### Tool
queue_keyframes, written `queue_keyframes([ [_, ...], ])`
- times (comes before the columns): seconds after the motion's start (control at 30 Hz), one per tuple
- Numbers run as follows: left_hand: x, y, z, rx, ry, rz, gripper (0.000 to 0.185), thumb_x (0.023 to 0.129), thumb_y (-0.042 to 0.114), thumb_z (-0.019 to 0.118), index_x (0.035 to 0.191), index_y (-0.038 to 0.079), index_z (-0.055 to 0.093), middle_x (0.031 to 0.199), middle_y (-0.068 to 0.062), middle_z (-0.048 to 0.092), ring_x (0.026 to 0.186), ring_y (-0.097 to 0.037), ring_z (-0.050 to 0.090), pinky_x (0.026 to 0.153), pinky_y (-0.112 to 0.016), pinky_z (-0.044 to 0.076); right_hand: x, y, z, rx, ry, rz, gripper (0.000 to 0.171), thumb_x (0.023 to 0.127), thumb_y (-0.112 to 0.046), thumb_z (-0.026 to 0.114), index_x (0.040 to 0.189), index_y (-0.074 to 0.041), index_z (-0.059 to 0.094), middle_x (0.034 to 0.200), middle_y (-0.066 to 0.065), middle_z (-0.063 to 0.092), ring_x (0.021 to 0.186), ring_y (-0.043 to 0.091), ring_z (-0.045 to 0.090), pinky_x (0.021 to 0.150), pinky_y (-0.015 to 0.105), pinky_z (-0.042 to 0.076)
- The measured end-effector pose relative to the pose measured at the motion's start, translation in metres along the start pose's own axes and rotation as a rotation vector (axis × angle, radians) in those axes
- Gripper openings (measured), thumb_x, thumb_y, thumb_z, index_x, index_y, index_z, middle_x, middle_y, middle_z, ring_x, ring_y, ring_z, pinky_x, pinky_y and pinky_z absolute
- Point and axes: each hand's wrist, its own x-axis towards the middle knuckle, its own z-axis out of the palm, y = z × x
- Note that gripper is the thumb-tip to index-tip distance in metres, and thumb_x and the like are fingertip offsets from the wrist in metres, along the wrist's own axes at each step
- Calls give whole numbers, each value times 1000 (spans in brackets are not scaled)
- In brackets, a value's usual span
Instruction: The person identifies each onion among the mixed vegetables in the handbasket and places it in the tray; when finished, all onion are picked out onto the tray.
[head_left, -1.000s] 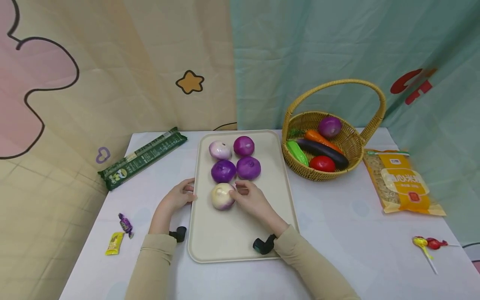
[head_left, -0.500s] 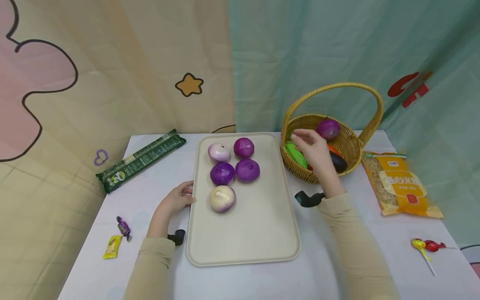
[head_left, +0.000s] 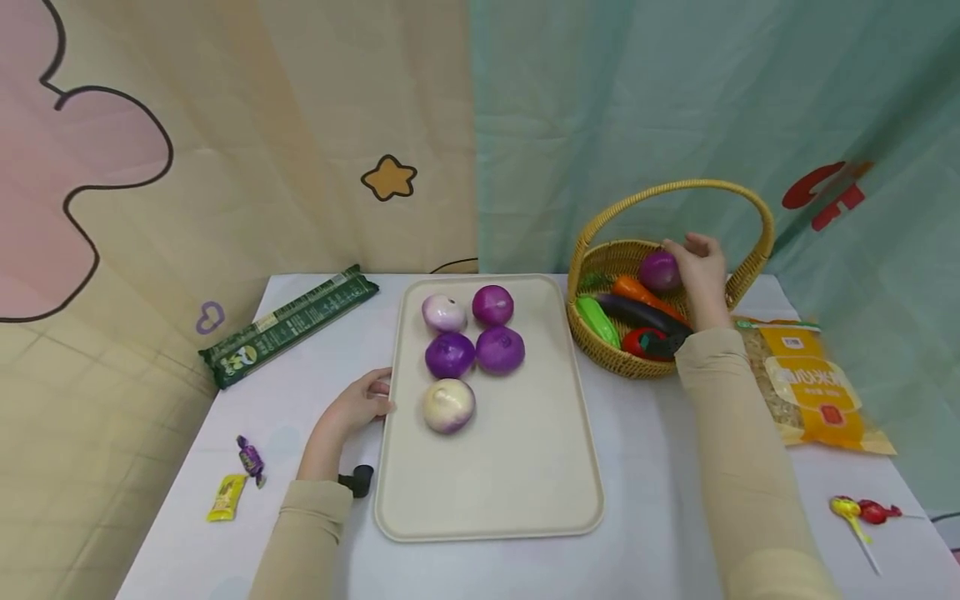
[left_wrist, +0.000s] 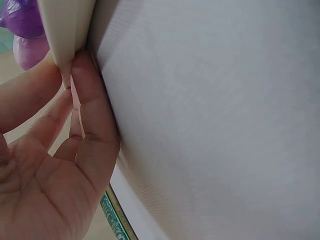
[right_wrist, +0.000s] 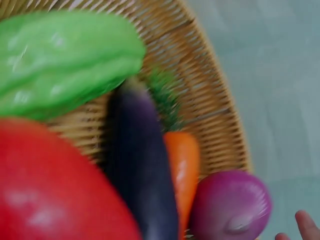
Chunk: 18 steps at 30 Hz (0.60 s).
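My left hand (head_left: pixel 360 405) pinches the left rim of the beige tray (head_left: pixel 480 492), thumb on one side and fingers on the other in the left wrist view. Lying on the tray are several purple onions (head_left: pixel 500 349) and a peeled-looking white-and-purple onion (head_left: pixel 448 406). Over the wicker basket (head_left: pixel 617 361) at the back right, my right hand (head_left: pixel 701 271) reaches beside another purple onion (head_left: pixel 659 272). Its fingertips (right_wrist: pixel 304 222) show just off that onion in the right wrist view, fingers loosely spread. Part of the hand is outside that view.
The basket also holds a carrot (head_left: pixel 636 288), an eggplant (head_left: pixel 637 312), a green bitter melon (right_wrist: pixel 65 60) and a red tomato (right_wrist: pixel 55 190), under a tall arched handle (head_left: pixel 678 185). A yellow grain bag (head_left: pixel 813 379), lollipops (head_left: pixel 847 507), candies (head_left: pixel 251 458) and a green packet (head_left: pixel 292 325) lie around.
My right hand let go of the white-and-purple onion on the tray and moved right and back, over the basket, to the purple onion there. The left hand stays at the tray rim.
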Motion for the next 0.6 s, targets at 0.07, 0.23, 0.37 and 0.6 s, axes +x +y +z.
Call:
queue_keyframes([
  [0.07,-1,1,0,-1,-1,2,65,92,-1,59,151,-1,32,126,-25,52,102,-27,61,87,-36,55,4,7,0,-23,-42,17,73,93,-41,63,155,-19,30,160,7,27,147,23,26,120,36,28],
  [0.23,-2,1,1,-7,1,4,64,92,-2,58,151,-1,33,126,-25,52,103,-28,61,88,-37,55,12,24,2,-120,-169,22,84,96,-37,60,160,-20,9,166,11,4,152,32,12,122,46,22],
  [0.37,0,-1,3,-15,-1,7,63,92,-2,58,150,-1,34,124,-25,52,100,-25,60,85,-35,54,17,34,2,-217,-162,14,83,96,-29,60,160,-16,9,164,21,0,149,41,13,120,51,25],
  [0.6,0,-1,2,-8,4,5,64,91,-2,58,150,-1,34,123,-24,52,100,-25,60,86,-35,54,22,43,3,-343,-147,66,80,93,-27,63,156,-3,19,158,29,15,143,45,22,117,55,29],
])
